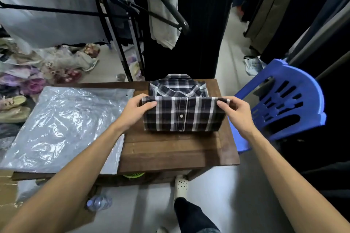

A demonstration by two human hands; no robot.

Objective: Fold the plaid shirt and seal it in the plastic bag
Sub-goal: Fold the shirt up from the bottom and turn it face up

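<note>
A dark navy-and-white plaid shirt (181, 113) lies folded on the far right part of a brown wooden table (170, 149), its collar pointing away from me. The lower half is doubled up over the body, its top edge just below the collar. My left hand (138, 108) pinches the left corner of that folded edge. My right hand (233, 108) pinches the right corner. A clear plastic bag (62, 128) lies flat and empty on the left side of the table, apart from the shirt.
A blue plastic chair (284, 100) stands close to the table's right edge. Hanging garments and black hangers (166, 11) crowd the space behind the table. Shoes and clothes litter the floor at left. A water bottle (98, 202) lies under the table; my foot (180, 185) is below.
</note>
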